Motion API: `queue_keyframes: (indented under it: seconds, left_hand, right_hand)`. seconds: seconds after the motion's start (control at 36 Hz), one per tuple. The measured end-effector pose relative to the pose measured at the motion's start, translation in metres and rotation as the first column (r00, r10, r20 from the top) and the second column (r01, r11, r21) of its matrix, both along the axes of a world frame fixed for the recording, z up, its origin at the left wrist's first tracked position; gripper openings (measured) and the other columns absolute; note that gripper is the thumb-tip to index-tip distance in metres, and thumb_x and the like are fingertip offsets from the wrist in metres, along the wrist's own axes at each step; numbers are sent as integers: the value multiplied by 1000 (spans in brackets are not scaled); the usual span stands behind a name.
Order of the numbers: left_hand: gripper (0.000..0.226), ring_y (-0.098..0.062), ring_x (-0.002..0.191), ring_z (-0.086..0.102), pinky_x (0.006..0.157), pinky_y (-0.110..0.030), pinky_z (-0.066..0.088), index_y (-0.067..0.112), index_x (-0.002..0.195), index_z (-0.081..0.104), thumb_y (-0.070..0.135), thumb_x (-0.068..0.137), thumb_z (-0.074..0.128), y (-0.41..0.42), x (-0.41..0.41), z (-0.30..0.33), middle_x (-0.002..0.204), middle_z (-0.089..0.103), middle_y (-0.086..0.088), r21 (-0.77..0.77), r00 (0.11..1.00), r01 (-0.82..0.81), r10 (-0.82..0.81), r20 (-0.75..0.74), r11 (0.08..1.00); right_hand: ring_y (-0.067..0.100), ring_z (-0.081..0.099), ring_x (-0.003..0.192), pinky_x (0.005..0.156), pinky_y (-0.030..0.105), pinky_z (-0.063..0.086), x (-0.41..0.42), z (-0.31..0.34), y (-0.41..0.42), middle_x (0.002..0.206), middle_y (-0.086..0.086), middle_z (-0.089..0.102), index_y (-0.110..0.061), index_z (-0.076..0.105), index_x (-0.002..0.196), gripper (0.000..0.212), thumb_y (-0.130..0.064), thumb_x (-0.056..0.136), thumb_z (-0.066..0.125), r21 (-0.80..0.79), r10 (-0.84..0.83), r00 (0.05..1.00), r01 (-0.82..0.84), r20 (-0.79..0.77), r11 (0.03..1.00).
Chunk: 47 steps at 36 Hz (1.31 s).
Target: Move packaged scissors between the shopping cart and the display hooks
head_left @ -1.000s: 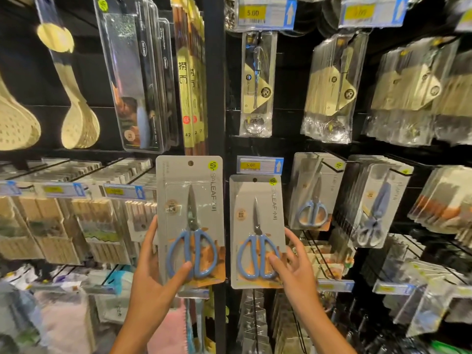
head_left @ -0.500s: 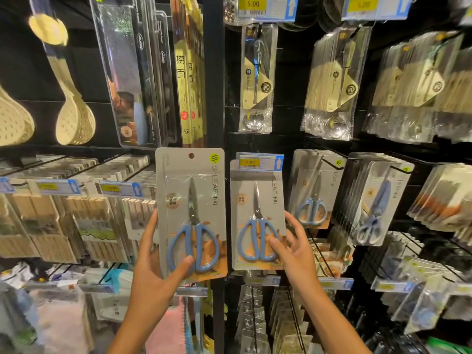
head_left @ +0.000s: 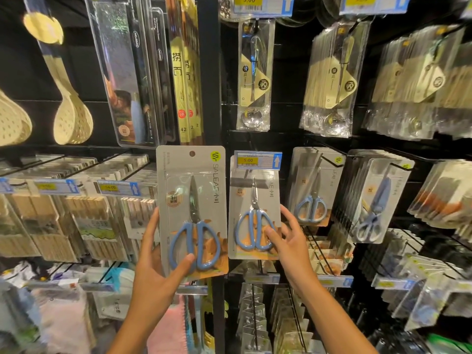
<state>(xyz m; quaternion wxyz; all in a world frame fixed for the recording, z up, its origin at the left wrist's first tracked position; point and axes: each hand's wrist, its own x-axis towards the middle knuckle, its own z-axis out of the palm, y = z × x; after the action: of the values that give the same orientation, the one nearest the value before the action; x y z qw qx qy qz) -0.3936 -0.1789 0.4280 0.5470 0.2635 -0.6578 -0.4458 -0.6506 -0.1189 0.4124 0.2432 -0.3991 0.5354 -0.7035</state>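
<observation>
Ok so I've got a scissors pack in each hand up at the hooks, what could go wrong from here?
The right pack has its top hidden behind the price tag, so its hole may miss the hook. The right hand only pinches its lower edge, so it could slip. The left pack, gripped low by the left hand, might knock neighbouring packs.

The place was a shop, in the kitchenware aisle. Rows of packaged scissors point(head_left: 310, 190), spoons point(head_left: 254, 77) and chopsticks point(head_left: 84, 210) hung on black display hooks point(head_left: 329, 162). Yellow and blue price tags point(head_left: 259, 160) were fixed at the hook ends.
</observation>
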Motion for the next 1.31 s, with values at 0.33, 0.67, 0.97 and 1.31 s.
queue_keyframes:
  seconds: [0.33,0.67,0.97,1.31]
  left_hand:
    - [99,-14,144,42,114,-58,39,61,148,27,17,78,82,-9,-3,5,157,35,28,-10,1000,-16,16,0,1000]
    - [95,-16,139,49,113,-57,41,70,141,31,19,75,78,-29,-7,9,157,42,15,33,999,-34,33,35,999]
    - [95,-18,142,47,113,-56,40,68,143,29,20,77,78,-33,-8,16,157,41,17,14,996,-63,62,68,998]
    - [100,-23,145,42,113,-62,38,69,145,22,25,77,81,-32,-7,14,160,36,16,4,992,-47,46,117,999]
  right_hand:
    - [12,74,92,87,43,61,-32,-19,-56,99,1,78,-27,67,102,5,-27,97,65,176,-121,989,133,-80,975]
    - [20,74,95,75,33,63,-68,-39,-118,101,8,76,-9,71,107,32,-35,88,75,357,-138,971,60,197,932]
    - [22,75,75,64,31,61,-94,-46,-165,84,10,76,-9,71,76,44,-52,81,77,455,-189,977,122,103,882]
    - [14,64,69,52,22,49,-88,-85,-125,103,10,72,-24,53,123,65,-53,74,83,557,-51,999,37,10,830]
